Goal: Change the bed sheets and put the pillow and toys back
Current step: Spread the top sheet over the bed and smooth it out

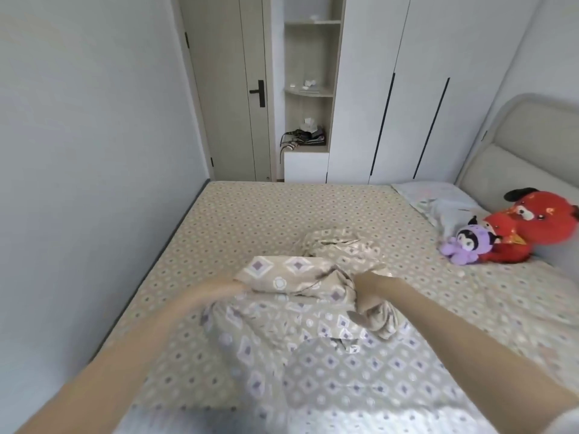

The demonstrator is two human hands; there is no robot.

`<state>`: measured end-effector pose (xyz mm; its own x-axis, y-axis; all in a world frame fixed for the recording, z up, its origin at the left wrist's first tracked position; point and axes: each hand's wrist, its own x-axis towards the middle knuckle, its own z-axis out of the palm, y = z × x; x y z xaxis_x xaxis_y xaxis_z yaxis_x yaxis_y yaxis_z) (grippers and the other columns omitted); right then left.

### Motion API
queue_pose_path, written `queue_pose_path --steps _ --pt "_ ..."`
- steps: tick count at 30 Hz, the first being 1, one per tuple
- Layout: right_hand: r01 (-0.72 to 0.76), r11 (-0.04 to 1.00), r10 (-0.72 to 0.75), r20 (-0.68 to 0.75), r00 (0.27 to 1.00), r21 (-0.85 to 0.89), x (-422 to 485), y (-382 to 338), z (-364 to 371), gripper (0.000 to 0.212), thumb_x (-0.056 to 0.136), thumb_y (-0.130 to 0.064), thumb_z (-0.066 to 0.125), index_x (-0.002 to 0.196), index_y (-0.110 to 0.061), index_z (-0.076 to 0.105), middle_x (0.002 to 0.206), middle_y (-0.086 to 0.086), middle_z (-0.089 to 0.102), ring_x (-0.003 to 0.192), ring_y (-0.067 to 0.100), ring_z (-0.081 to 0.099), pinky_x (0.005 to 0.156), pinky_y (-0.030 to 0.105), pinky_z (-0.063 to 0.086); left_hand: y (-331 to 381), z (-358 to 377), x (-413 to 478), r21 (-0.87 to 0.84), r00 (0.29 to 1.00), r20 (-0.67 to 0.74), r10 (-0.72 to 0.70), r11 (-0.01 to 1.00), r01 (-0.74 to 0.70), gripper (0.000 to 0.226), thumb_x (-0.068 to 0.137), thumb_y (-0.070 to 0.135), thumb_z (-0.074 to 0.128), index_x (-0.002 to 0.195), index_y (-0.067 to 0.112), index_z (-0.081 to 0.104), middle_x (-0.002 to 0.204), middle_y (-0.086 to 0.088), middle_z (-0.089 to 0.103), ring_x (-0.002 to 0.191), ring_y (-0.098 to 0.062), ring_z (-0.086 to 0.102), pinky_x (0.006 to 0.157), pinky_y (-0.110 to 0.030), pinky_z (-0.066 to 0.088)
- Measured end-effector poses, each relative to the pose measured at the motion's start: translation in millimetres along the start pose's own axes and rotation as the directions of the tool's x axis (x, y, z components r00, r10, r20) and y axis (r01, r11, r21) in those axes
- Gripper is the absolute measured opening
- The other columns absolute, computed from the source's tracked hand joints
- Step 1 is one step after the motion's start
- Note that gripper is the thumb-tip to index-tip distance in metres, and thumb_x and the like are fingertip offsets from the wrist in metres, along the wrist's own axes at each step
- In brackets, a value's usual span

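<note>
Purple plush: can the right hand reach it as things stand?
Probably yes. Only flat fitted sheet lies between the right hand and the purple plush beside the red plush. But its grip seems busy with the bunched sheet, so that goes first.

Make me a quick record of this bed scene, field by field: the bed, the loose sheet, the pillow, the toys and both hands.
bed: covered by a small-patterned sheet, left side against the wall
loose sheet: bunched on the near half of the bed, between the hands
pillow: flat at the headboard, far right
toys: purple toy against the red toy, beside the pillow
left hand: at the bunch's left edge, blurred, grip unclear
right hand: at the bunch's right side, grip unclear
</note>
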<state>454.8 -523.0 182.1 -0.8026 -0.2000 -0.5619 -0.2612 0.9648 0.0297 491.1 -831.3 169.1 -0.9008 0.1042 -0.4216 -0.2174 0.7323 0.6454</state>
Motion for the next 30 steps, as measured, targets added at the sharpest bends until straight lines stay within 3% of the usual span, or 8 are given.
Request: queue_pose_path --steps 3,7,13,16,19,24,28,30 --pt "-0.015 0.994 0.028 -0.113 0.993 0.108 4.5 -14.4 2.0 0.005 0.088 -0.011 0.050 0.085 -0.008 0.054 0.084 0.005 0.058 0.082 0.023 0.057 0.059 0.025 0.042 -9.9 -4.4 -13.7 0.359 0.997 0.072 -0.024 0.933 -0.003 0.041 0.058 0.045 0.082 0.092 0.033 0.063 0.092 0.013 0.066 0.094 -0.011 0.062 0.074 -0.023 0.048" --pt "0.082 0.910 0.012 -0.222 0.975 0.407 6.6 -33.0 -12.8 0.044 0.085 -0.046 0.062 0.106 -0.008 0.061 0.105 0.006 0.062 0.102 0.024 0.059 0.081 0.028 0.047 -31.5 -14.7 -16.5 0.599 0.977 -0.214 0.004 0.790 0.129 0.017 0.085 0.029 0.061 0.086 0.013 0.063 0.076 0.002 0.060 0.084 -0.018 0.064 0.061 -0.022 0.042" --pt "0.175 0.883 -0.003 -0.369 0.929 0.435 1.1 -79.8 -45.8 0.083 0.058 -0.026 0.090 0.127 -0.008 0.048 0.101 0.004 0.061 0.104 0.024 0.057 0.068 0.019 0.038 -45.1 -67.6 -9.0 -0.200 0.873 -0.486 -0.043 0.978 -0.063 0.020 0.085 0.011 0.060 0.064 0.014 0.058 0.070 -0.002 0.061 0.075 -0.021 0.059 0.060 -0.027 0.041" --pt "0.081 0.970 -0.004 -0.323 0.946 0.227 9.8 -105.5 -47.4 0.080 0.061 -0.018 0.087 0.127 -0.004 0.043 0.106 0.011 0.065 0.100 0.027 0.061 0.069 0.021 0.043 -48.5 -82.4 -4.1 -0.265 0.810 -0.586 -0.018 0.949 -0.170 0.017 0.089 0.012 0.053 0.072 0.011 0.058 0.078 -0.002 0.062 0.080 -0.020 0.058 0.059 -0.026 0.037" --pt "-0.095 0.995 0.096 -0.202 0.975 0.014 25.2 -115.1 -21.9 0.035 0.081 -0.020 0.069 0.111 -0.006 0.059 0.108 0.011 0.065 0.100 0.027 0.063 0.078 0.029 0.052 -74.0 -84.5 -3.0 0.054 0.938 -0.333 0.101 0.995 -0.088 0.015 0.079 0.031 0.072 0.083 0.018 0.066 0.083 0.004 0.068 0.081 -0.013 0.064 0.064 -0.022 0.045" --pt "-0.134 0.991 0.134 0.009 0.991 -0.004 50.4 -122.7 31.8 0.026 0.080 -0.016 0.069 0.102 -0.006 0.058 0.095 0.004 0.065 0.086 0.024 0.059 0.072 0.028 0.047 -119.0 -51.1 16.1 0.592 1.000 -0.015 0.016 0.806 -0.004 0.025 0.073 0.028 0.075 0.065 0.015 0.055 0.062 0.000 0.055 0.057 -0.016 0.053 0.052 -0.024 0.034" --pt "-0.131 0.983 0.113 0.135 0.984 0.132 83.6 -117.1 50.6 0.081 0.063 -0.051 0.083 0.121 -0.006 0.050 0.112 0.005 0.062 0.102 0.024 0.058 0.087 0.028 0.046 -136.2 -35.9 58.0 0.567 0.999 -0.051 -0.009 0.823 0.037 0.028 0.084 0.018 0.055 0.059 0.015 0.042 0.056 0.001 0.039 0.051 -0.014 0.038 0.047 -0.024 0.026" --pt "-0.153 0.988 0.149 0.137 0.979 0.019 105.0 -114.8 49.8 0.066 0.072 -0.038 0.079 0.123 -0.007 0.049 0.111 0.007 0.058 0.110 0.027 0.057 0.090 0.033 0.045 -140.5 -34.7 80.1 0.499 0.995 0.045 -0.085 0.865 0.052 0.014 0.086 0.020 0.054 0.077 0.010 0.056 0.069 -0.004 0.050 0.065 -0.019 0.051 0.054 -0.025 0.033"
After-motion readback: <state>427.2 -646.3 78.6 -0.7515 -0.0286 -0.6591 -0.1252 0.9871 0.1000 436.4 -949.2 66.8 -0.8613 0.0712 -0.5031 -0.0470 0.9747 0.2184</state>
